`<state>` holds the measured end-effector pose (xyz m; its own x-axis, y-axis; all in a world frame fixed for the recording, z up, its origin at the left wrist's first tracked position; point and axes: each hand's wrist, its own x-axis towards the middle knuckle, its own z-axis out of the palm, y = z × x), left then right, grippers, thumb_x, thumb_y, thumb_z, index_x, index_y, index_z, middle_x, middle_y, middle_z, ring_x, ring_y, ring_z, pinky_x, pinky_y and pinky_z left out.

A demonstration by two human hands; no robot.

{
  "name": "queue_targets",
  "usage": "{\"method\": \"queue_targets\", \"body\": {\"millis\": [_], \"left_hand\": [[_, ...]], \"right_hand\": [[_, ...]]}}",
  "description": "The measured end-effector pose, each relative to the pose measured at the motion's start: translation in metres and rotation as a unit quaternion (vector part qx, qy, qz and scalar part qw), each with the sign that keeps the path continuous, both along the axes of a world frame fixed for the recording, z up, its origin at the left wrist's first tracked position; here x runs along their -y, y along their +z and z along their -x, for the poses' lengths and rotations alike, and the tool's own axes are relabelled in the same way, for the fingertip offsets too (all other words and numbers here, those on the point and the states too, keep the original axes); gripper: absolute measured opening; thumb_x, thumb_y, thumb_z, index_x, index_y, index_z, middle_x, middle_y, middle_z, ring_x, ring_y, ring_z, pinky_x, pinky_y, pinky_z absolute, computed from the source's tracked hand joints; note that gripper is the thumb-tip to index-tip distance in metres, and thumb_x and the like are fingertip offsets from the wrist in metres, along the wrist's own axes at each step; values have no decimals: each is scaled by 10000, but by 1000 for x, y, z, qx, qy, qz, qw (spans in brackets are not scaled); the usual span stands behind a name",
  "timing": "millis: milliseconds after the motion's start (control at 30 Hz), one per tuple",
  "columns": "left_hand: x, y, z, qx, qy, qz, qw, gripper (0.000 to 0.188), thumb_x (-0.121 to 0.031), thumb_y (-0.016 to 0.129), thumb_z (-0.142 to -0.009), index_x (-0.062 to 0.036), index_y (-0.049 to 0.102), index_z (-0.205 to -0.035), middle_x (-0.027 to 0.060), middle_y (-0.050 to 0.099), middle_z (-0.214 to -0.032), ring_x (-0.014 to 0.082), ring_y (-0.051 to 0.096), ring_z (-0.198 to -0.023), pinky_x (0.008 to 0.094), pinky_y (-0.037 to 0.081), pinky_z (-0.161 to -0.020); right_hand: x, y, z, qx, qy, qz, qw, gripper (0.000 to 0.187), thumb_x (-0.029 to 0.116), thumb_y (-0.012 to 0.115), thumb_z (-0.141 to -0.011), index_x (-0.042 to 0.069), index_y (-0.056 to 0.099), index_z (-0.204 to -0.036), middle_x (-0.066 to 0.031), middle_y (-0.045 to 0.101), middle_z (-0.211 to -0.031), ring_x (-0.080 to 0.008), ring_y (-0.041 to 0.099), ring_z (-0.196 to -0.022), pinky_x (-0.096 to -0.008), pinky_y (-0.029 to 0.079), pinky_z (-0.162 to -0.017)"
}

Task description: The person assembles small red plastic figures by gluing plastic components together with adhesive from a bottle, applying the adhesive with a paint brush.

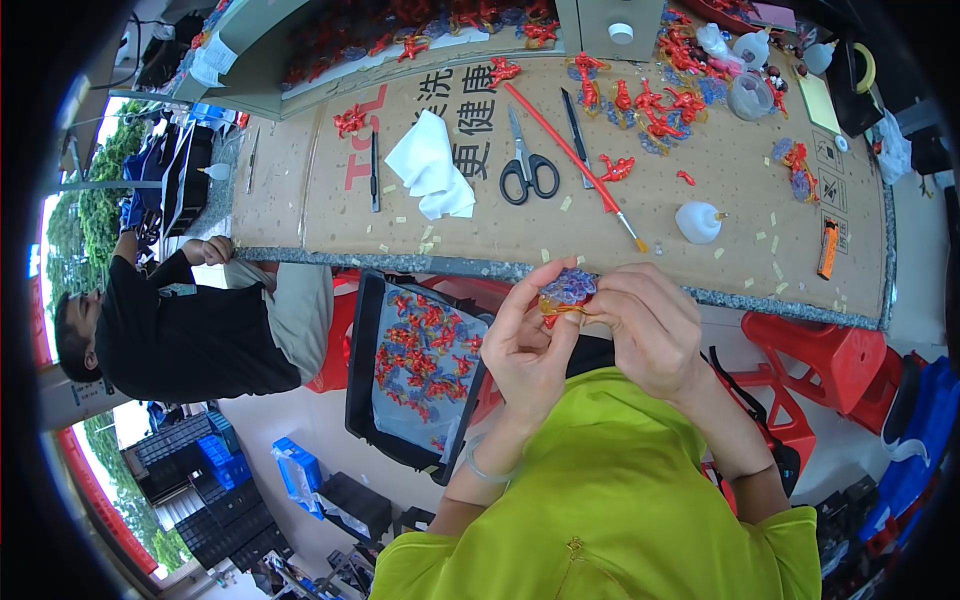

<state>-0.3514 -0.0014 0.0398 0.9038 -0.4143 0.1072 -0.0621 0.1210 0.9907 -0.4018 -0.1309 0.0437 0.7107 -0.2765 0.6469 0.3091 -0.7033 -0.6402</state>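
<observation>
Between my two hands, just off the table's near edge, is a small figurine part (568, 290) with a blue-purple textured top and yellow and red bits below. My left hand (528, 335) pinches it from the left with thumb and fingers. From the other side my right hand (648, 325) is closed on it, its fingertips at the yellow edge. Beyond my hands on the cardboard lie a red-handled brush (575, 150), black-handled scissors (528, 172), a black craft knife (576, 130) and a white squeeze bottle (699, 222).
A black tray (365, 400) of red and blue figurines stands left of me. More figurines (660, 105) cluster at the table's back right. A white cloth (430, 165) and an orange box cutter (828, 248) lie on the cardboard. Another person (210, 335) is at left; red stools (815, 355) stand right.
</observation>
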Motion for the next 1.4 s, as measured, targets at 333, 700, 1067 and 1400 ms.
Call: {"method": "queue_targets", "body": {"millis": [333,700,1067,1400], "left_hand": [[8,12,-8,24,-62,-109,992,496,114,564,-784,10,502,-1265,118,579,-1147,130,625,-923,206,515,-694],[12,4,-17,-220,-116,-19,968,390,102,524,-786,39,468,-1167,75,586,-944,70,543,-700,195,448,-587],[16,0,8,135,8,-242,961,527,89,662,-679,6,526,-1181,146,589,-874,250,609,-725,295,485,-560],[13,4,7,57,-18,-215,975,480,71,680,-725,14,528,-1177,99,584,-847,137,607,-699,246,486,-559]], "right_hand": [[8,-8,5,-151,19,-206,967,162,-58,664,-707,-34,566,-834,-115,586,-755,-214,598,-625,-302,466,-554],[12,-32,8,-258,103,-583,764,128,76,633,-855,-39,582,-830,-29,595,-713,-73,520,-576,-234,413,-521],[19,-7,2,-241,29,-98,965,396,295,778,-701,-22,552,-774,-98,555,-687,-244,564,-535,-336,451,-492],[23,-12,-3,-238,52,38,969,335,294,693,-774,13,518,-723,-117,555,-748,-310,595,-627,-387,472,-550]]}}
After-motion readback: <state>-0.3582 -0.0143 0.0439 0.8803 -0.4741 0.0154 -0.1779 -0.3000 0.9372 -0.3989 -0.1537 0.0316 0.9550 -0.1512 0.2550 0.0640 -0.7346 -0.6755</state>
